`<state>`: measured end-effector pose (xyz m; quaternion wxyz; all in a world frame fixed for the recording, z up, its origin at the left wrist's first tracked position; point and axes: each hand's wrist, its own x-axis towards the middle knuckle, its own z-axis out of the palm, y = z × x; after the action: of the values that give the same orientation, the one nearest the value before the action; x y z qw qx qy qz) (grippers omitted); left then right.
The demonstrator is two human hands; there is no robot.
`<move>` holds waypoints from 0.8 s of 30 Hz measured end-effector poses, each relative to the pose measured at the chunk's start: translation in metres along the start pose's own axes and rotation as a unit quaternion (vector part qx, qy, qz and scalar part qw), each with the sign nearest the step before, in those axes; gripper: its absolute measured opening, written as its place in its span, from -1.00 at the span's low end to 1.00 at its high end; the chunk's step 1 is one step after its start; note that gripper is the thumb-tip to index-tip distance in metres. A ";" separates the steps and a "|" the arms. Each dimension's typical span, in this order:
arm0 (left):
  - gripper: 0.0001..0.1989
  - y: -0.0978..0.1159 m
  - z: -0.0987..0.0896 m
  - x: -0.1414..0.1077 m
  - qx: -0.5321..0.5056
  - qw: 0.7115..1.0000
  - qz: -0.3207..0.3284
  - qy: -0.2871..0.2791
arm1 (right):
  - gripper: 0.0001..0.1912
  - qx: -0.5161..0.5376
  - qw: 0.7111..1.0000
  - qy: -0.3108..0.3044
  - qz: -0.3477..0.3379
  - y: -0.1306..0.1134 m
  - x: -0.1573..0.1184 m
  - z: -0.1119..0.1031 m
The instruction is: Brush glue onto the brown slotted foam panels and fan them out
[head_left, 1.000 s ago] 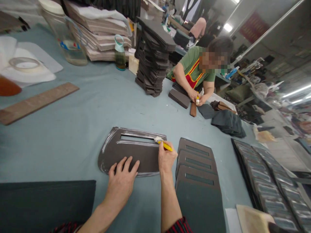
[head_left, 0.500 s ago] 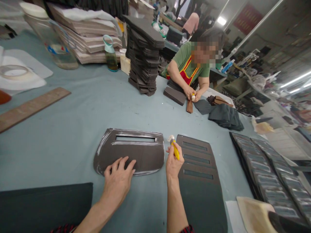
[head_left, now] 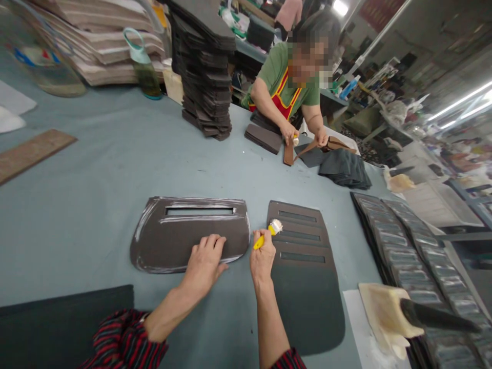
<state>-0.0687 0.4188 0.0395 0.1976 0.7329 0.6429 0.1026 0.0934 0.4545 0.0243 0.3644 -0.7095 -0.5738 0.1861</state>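
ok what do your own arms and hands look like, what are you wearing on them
The left hand and right hand are bare, with no gloves, and the forearms are bare too. The left sleeve is dark with thin red stripes, and the right sleeve matches it, though only a little of it shows at the bottom edge of the view.

Slotted foam panel (head_left: 303,287) beside right hand (head_left: 263,261)

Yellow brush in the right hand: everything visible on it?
The brush has a short, glossy yellow handle, plastic by its look, and a stubby head of bristles clogged with white paste. It is tilted, pinched in the right hand, with its head pointing up and away over a dark slotted panel.
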 end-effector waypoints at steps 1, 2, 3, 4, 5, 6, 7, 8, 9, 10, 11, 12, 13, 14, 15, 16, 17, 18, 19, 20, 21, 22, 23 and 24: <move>-0.44 -0.003 -0.001 0.001 -0.019 1.000 -0.003 -0.005 | -0.70 -0.010 1.000 0.009 -0.004 0.001 -0.001 -0.002; -0.45 -0.006 -0.001 0.002 -0.040 0.999 -0.005 -0.008 | -0.70 -0.017 1.000 0.018 -0.006 0.002 -0.002 -0.005; -0.46 -0.008 -0.001 0.003 -0.064 0.998 -0.006 -0.010 | -0.71 -0.022 0.999 0.026 -0.008 0.004 -0.004 -0.007; -0.48 -0.011 -0.001 0.004 -0.090 0.996 -0.007 -0.010 | -0.71 -0.024 0.999 0.032 -0.010 0.005 -0.005 -0.008; -0.52 -0.014 0.000 0.005 -0.116 0.993 -0.007 -0.010 | -0.71 -0.026 0.999 0.037 -0.011 0.006 -0.007 -0.010; -0.57 -0.017 0.001 0.006 -0.142 0.990 -0.006 -0.009 | -0.72 -0.026 0.999 0.041 -0.015 0.006 -0.008 -0.011; -0.62 -0.019 0.001 0.006 -0.166 0.986 -0.004 -0.009 | -0.72 -0.025 0.998 0.045 -0.019 0.007 -0.010 -0.012; -0.67 -0.021 0.001 0.007 -0.189 0.982 -0.003 -0.009 | -0.73 -0.024 0.998 0.048 -0.025 0.007 -0.011 -0.013; -0.71 -0.023 0.001 0.007 -0.211 0.977 -0.002 -0.010 | -0.73 -0.021 0.998 0.048 -0.030 0.006 -0.012 -0.013; -0.73 -0.025 0.000 0.008 -0.230 0.973 -0.001 -0.010 | -0.74 -0.017 0.998 0.047 -0.034 0.006 -0.013 -0.013; -0.74 -0.027 0.000 0.009 -0.247 0.969 -0.001 -0.009 | -0.74 -0.013 0.998 0.045 -0.036 0.005 -0.015 -0.013; -0.74 -0.028 -0.001 0.009 -0.260 0.966 -0.002 -0.008 | -0.74 -0.010 0.998 0.044 -0.038 0.004 -0.016 -0.012; -0.74 -0.028 -0.003 0.010 -0.270 0.963 -0.003 -0.007 | -0.74 -0.007 0.998 0.044 -0.038 0.004 -0.016 -0.011; -0.74 -0.029 -0.004 0.011 -0.277 0.961 -0.003 -0.005 | -0.74 -0.005 0.998 0.045 -0.037 0.003 -0.017 -0.010; -0.75 -0.029 -0.004 0.011 -0.282 0.959 -0.003 -0.002 | -0.74 -0.003 0.998 0.046 -0.037 0.003 -0.017 -0.010; -0.76 -0.030 -0.005 0.012 -0.284 0.959 -0.001 0.000 | -0.73 -0.001 0.998 0.048 -0.036 0.003 -0.017 -0.011; -0.76 -0.030 -0.005 0.012 -0.283 0.959 0.002 0.002 | -0.72 0.001 0.998 0.049 -0.036 0.002 -0.017 -0.013; -0.76 -0.029 -0.004 0.011 -0.278 0.961 0.004 0.004 | -0.70 0.003 0.998 0.051 -0.038 0.001 -0.015 -0.016; -0.75 -0.028 -0.002 0.010 -0.266 0.964 0.005 0.005 | -0.68 0.007 0.998 0.054 -0.044 0.000 -0.013 -0.019; -0.73 -0.027 0.000 0.009 -0.248 0.969 0.003 0.005 | -0.66 0.014 0.997 0.062 -0.051 -0.002 -0.010 -0.023; -0.71 -0.025 0.002 0.007 -0.222 0.975 0.001 0.005 | -0.65 0.025 0.995 0.073 -0.058 -0.005 -0.007 -0.027; -0.68 -0.022 0.004 0.005 -0.191 0.982 -0.002 0.008 | -0.65 0.040 0.994 0.084 -0.060 -0.009 -0.003 -0.031; -0.66 -0.019 0.007 0.004 -0.157 0.988 -0.003 0.012 | -0.67 0.059 0.993 0.090 -0.057 -0.013 0.001 -0.033; -0.64 -0.016 0.009 0.002 -0.124 0.992 -0.003 0.017 | -0.70 0.079 0.992 0.092 -0.046 -0.018 0.005 -0.034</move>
<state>-0.0793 0.4209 0.0248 0.2762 0.6988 0.6307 0.1938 0.1060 0.4504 0.0610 0.4785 -0.6655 -0.5535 0.1474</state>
